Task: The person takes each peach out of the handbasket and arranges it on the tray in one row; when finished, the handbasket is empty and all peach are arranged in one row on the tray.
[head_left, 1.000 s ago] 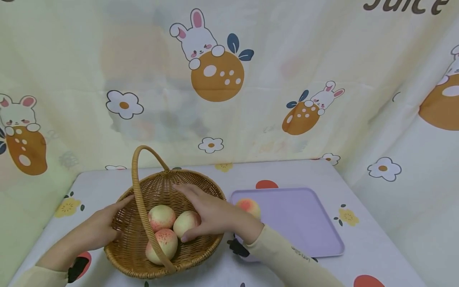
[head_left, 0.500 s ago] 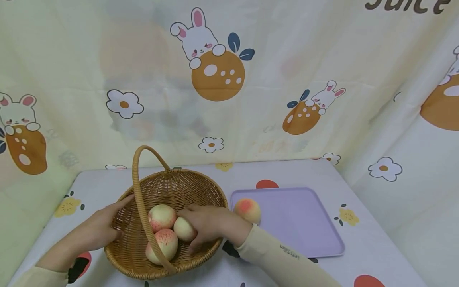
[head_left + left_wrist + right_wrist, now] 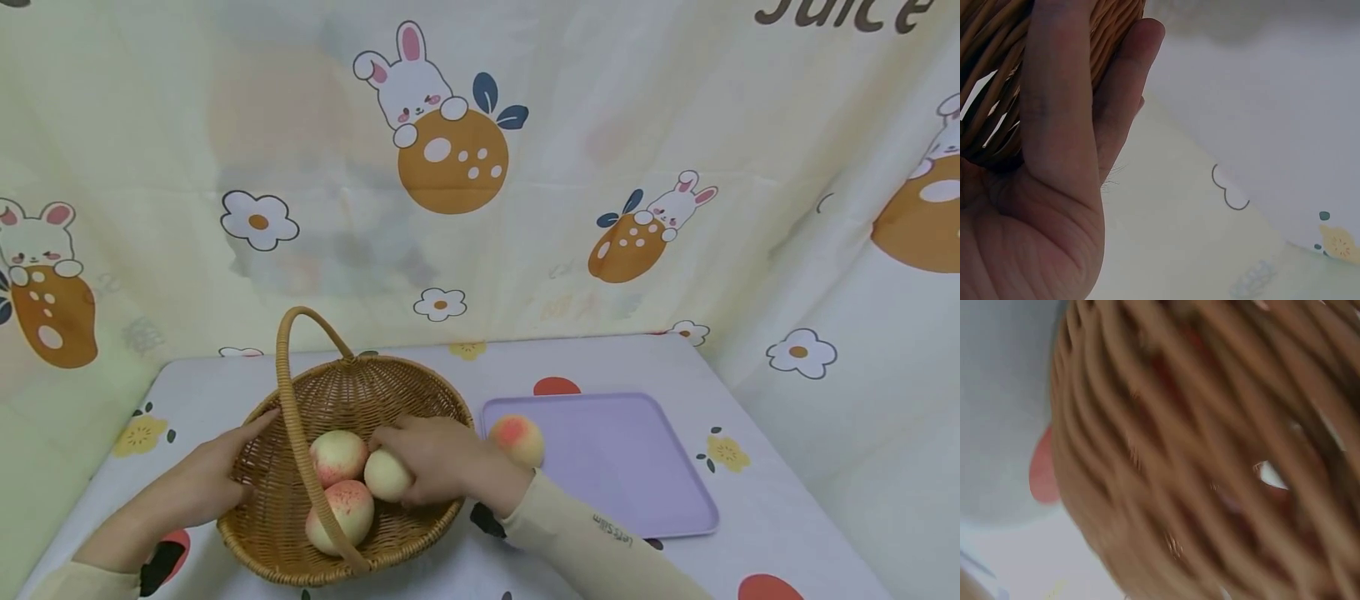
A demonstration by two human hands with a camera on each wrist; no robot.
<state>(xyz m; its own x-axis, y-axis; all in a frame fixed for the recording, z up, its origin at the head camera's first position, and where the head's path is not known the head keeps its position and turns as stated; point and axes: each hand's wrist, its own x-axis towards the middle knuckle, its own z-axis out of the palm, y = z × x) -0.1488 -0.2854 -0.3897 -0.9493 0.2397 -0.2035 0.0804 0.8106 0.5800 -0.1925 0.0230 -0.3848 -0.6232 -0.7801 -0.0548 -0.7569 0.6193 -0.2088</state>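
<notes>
A brown wicker basket (image 3: 390, 387) with an arched handle stands on the table, several peaches inside. My left hand (image 3: 198, 479) holds the basket's left rim; the left wrist view shows its fingers (image 3: 1060, 112) along the woven wall. Over the right rim reaches my right hand (image 3: 442, 458), fingers and thumb around a pale peach (image 3: 386, 477). Beside that one lie a pink-speckled peach (image 3: 337, 454) and another speckled peach (image 3: 352, 512), partly behind the handle. Weave of the basket wall (image 3: 1179, 456) fills most of the right wrist view and hides the right hand there.
Right of the basket lies a flat lilac tray (image 3: 615, 458). One peach (image 3: 517, 437) with a red top sits at its left side, partly behind my right wrist. A patterned cloth (image 3: 772, 533) covers the table, and a printed curtain (image 3: 555, 250) hangs behind.
My right hand has lowered from above the right-hand peach and closed around it. The left hand stays on the basket rim, and the other peaches have not moved.
</notes>
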